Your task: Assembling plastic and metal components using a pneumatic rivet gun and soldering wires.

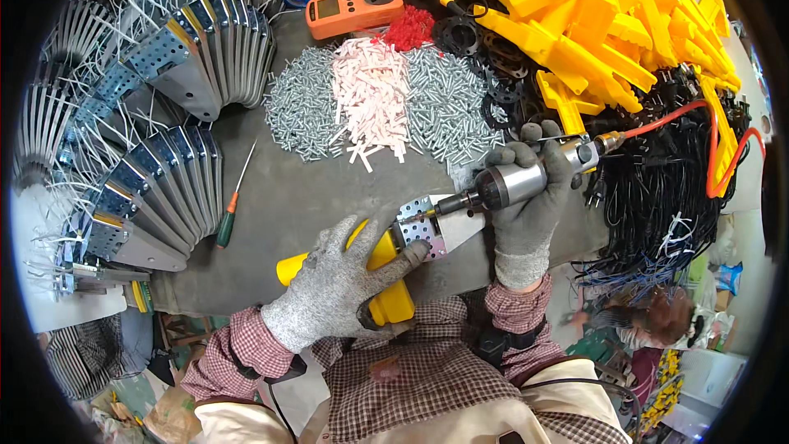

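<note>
My gloved left hand point(329, 284) is closed around a yellow plastic housing point(393, 302), partly hidden under the palm and fingers. A flat grey metal piece with a perforated end point(436, 245) sticks out from the housing to the right. In my gloved right hand point(523, 226) lies a silver and black air screwdriver point(519, 186), its fingers wrapped about the body. The bit points left and its tip is over the perforated end, close to the left fingertips; whether it touches a screw is too small to tell. An orange hose point(710, 136) runs from the tool's rear.
Screws point(304, 107) and pale pink strips point(370, 94) lie in heaps beyond my hands, near an orange meter point(353, 11). Yellow housings point(608, 16) and black cables point(649, 181) pile up at right. Metal pieces with white wires point(156, 189) stand at left, beside a green-handled screwdriver point(228, 220).
</note>
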Available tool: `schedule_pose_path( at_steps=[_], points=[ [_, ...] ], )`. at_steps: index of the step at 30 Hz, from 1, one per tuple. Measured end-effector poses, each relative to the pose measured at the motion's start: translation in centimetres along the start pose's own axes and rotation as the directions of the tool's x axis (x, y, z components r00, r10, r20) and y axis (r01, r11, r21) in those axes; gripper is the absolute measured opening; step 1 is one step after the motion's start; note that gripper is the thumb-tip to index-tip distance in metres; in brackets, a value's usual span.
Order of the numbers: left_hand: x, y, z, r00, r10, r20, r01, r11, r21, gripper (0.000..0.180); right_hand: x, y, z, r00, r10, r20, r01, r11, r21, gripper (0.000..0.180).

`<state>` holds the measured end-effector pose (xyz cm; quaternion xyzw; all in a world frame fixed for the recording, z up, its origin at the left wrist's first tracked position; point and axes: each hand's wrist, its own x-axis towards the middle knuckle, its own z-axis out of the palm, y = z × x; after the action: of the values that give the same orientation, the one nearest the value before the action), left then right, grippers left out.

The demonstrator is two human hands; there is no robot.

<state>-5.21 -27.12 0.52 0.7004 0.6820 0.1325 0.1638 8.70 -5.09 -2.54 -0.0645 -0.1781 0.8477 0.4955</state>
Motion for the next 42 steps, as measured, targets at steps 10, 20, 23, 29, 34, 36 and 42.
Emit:
schedule_pose_path(
  at_steps=[10, 20, 23, 29, 34, 36, 42],
  points=[
    [0.2, 0.0, 0.0, 1.000, -0.004, 0.009, 0.004, 1.000, 0.012, 0.091, 0.0, 0.0, 0.3, 1.000, 0.024, -0.006, -0.023, 0.997, 0.067, 0.026],
    [0.2, 0.0, 0.3, 1.000, 0.010, 0.009, -0.010, 1.000, 0.009, 0.086, -1.2, 1.2, 1.4, 0.994, -0.026, -0.110, 0.028, 0.999, 0.022, 0.031],
    [0.3, 0.4, 0.5, 0.998, -0.052, -0.024, 0.053, 0.998, 0.036, 0.092, -0.4, 1.3, 1.9, 0.993, -0.054, -0.106, 0.043, 0.994, -0.103, 0.032],
    [0.0, 0.9, 1.2, 0.990, -0.103, -0.092, 0.102, 0.995, -0.015, 0.111, -1.2, -1.3, -0.2, 0.999, 0.049, -0.011, -0.047, 0.989, 0.139, 0.034],
    [-0.2, 1.2, 1.2, 0.987, -0.124, -0.100, 0.125, 0.992, -0.002, 0.114, -1.4, -0.7, 0.1, 0.997, 0.080, 0.005, -0.079, 0.976, 0.202, 0.034],
    [-0.1, 1.0, 1.3, 0.987, -0.113, -0.115, 0.113, 0.994, -0.008, 0.113, -1.5, -0.8, 0.1, 0.997, 0.075, 0.021, -0.078, 0.977, 0.198, 0.034],
    [1.2, 1.4, 1.0, 0.991, -0.093, -0.099, 0.094, 0.996, 0.006, 0.109, -1.6, -1.9, 0.9, 0.996, 0.063, -0.056, -0.054, 0.988, 0.144, 0.033]
  ],
)
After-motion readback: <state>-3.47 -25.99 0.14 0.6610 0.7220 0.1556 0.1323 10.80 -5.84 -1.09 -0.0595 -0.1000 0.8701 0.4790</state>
